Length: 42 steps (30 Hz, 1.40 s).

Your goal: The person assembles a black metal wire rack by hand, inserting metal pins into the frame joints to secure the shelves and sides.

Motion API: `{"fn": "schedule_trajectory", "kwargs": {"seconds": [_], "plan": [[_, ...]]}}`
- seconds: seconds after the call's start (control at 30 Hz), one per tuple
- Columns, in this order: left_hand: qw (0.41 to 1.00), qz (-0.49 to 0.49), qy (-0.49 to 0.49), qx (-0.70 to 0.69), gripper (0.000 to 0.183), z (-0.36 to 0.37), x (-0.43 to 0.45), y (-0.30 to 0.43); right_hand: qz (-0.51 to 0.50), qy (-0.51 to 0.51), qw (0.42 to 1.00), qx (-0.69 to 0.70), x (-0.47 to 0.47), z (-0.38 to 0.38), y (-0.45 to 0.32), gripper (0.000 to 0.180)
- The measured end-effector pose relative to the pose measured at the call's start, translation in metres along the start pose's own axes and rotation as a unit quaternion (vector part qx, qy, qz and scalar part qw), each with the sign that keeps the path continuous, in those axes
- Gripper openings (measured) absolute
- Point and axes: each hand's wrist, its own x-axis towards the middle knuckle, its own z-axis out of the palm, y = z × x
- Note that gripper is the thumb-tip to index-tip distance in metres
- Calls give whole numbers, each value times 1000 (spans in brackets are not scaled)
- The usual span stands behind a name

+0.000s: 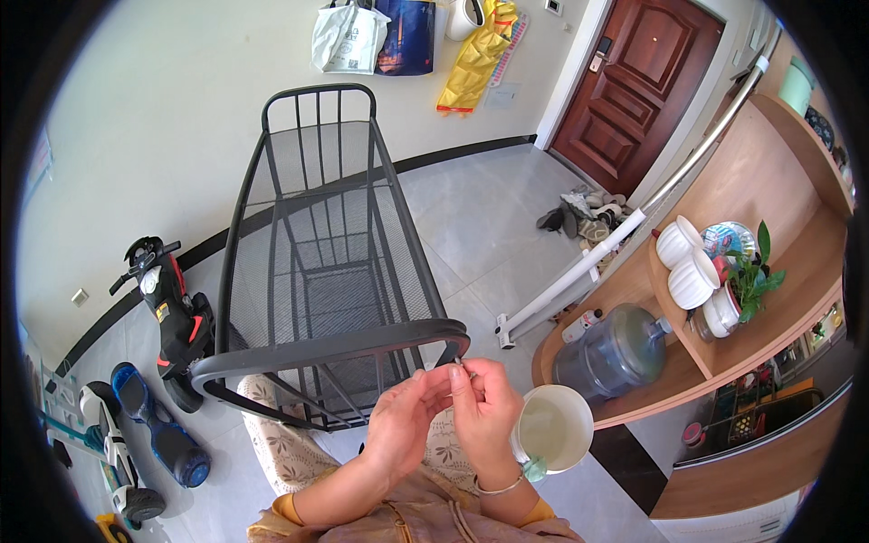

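Note:
Before me stands a black metal rack [333, 332] with mesh panels and tubular end rails. Both hands meet just beside the near right corner of its top rail [445, 332]. My right hand [485, 407] pinches a small piece [458, 362] between thumb and finger; it is too small and covered to identify. The fingers of my left hand [404, 414] reach the same spot, and whether they grip the piece is hidden. A bracelet [501, 487] circles my right wrist. Patterned trousers [271, 431] show on either side of the rack's near end.
A bucket of cloudy water [557, 424] with a green cloth [535, 468] on its rim stands right. Beyond it, a large water bottle [611, 353] lies on a wooden shelf [686, 360]. A toy motorcycle [173, 312] and a hoverboard [159, 427] occupy the left floor. Shoes [590, 214] lie by the door [638, 88].

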Motion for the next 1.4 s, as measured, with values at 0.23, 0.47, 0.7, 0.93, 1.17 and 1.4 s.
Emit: {"fn": "schedule_trajectory", "kwargs": {"seconds": [0.23,0.47,0.7,0.93,1.17,1.4], "plan": [[1000,-18,8,-3,41,-4,-1,-2,-6,-1,1000,-15,3,-2,-15,12],[1000,-7,-8,-10,41,-4,0,0,-42,20,998,-34,4,-3,-16,14],[1000,5,-1,-13,43,-1,-2,2,-15,11,997,-75,0,-4,-20,14],[1000,2,0,-10,44,-3,-2,-1,-42,25,998,-45,0,1,-8,17],[1000,5,4,-16,43,-2,-2,-1,4,20,1000,-4,3,-2,-26,16],[1000,-1,-3,-14,42,-1,-2,-4,-14,24,999,-16,4,0,-17,17]]}}
